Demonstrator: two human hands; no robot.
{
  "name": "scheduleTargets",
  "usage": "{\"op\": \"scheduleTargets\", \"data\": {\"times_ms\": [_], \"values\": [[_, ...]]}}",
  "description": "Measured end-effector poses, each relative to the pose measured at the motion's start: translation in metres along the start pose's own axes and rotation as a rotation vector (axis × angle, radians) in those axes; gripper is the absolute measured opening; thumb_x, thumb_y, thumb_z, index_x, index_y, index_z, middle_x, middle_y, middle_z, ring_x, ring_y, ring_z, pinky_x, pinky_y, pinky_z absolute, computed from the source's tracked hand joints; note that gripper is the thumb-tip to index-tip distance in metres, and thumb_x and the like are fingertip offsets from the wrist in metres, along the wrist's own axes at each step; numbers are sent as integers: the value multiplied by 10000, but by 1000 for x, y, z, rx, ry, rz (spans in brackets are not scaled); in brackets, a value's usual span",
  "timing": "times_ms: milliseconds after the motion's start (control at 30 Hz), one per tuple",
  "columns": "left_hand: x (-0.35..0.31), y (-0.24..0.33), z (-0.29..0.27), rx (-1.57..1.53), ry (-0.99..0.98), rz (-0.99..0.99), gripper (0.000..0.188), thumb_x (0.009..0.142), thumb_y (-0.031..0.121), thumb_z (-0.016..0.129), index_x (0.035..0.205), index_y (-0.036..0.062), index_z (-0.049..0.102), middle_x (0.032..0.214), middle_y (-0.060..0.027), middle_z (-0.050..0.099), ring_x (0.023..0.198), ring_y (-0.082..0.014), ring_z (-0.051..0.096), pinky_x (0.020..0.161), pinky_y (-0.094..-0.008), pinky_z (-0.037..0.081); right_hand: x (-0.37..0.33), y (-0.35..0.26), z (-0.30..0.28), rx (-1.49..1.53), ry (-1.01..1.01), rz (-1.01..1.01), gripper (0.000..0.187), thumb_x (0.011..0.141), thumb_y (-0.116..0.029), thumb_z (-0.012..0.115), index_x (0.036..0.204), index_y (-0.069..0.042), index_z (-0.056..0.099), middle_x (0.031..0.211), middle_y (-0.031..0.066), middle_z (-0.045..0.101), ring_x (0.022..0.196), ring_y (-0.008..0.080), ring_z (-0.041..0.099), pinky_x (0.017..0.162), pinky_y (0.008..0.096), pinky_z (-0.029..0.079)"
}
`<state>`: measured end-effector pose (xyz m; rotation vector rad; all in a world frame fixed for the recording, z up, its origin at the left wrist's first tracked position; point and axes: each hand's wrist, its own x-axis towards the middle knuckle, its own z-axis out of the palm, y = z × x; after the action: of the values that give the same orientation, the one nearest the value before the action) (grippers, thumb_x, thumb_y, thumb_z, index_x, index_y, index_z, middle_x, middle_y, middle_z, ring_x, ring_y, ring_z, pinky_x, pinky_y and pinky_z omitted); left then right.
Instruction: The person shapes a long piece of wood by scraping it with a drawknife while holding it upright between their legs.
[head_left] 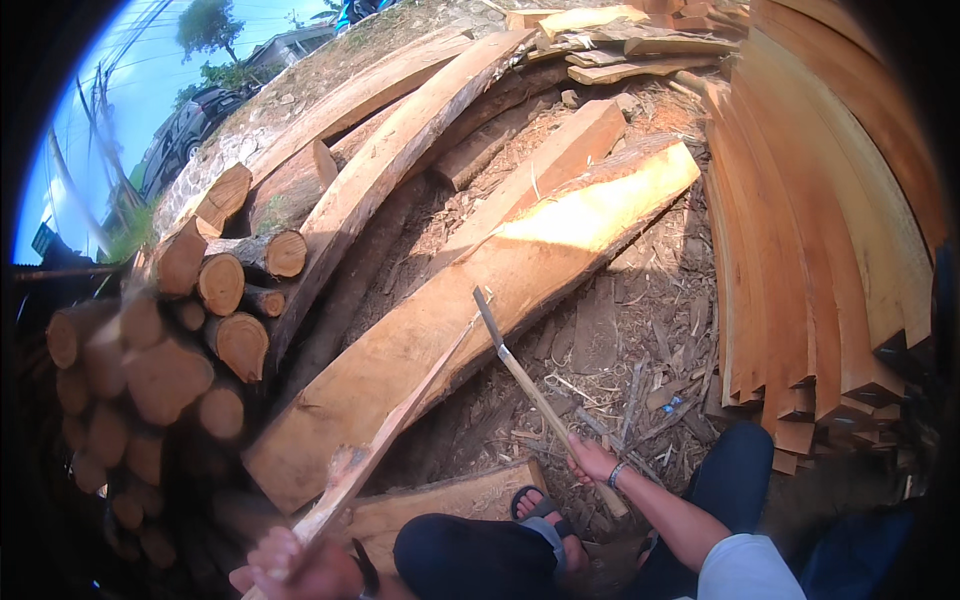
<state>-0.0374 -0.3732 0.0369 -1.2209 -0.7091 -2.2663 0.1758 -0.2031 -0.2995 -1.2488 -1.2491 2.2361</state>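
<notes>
My left hand (305, 568) is closed around the near end of a long, narrow wooden stick (378, 440). The stick slants up to a thin tip over a broad sawn plank (440, 335), which lies diagonally on the ground. In my right hand (592, 462) is a long-handled blade (522, 378), gripped low on its pale wooden handle. Its dark metal end is close to the stick's tip, above the plank; whether they touch I cannot tell. The plank's far end is in bright sun.
Cut logs (170, 380) are piled at the left. Sawn boards (810, 230) stand in a row at the right. More slabs (400, 150) lie behind the plank. Bark and chips (640, 345) litter the ground. A short board (440, 515) lies by my sandalled foot (545, 515).
</notes>
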Motion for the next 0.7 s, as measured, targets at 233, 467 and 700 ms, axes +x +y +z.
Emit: {"op": "scheduleTargets", "data": {"times_ms": [233,467,700], "values": [[42,22,45,-342,-325,-204,181,958,202,499,834,112,404,649,-7,493,604,-121,522,633,-262,421,-51,20,45,-136,302,-313,359,1030,-354,361,902,-37,471,512,33,475,400,153,521,380,309,433],[-34,-62,196,-287,-467,-477,157,873,29,615,891,18,460,638,-92,590,543,-170,614,529,-319,547,-40,71,47,108,406,-118,181,991,-219,463,980,-38,464,556,65,526,417,169,534,377,308,448],[-150,-177,288,-155,-505,-535,292,722,163,765,900,-7,608,729,-77,670,670,-166,676,635,-312,540,-23,61,-2,272,301,-22,241,922,-67,492,1159,-30,465,726,121,607,512,171,569,419,314,477]]}}
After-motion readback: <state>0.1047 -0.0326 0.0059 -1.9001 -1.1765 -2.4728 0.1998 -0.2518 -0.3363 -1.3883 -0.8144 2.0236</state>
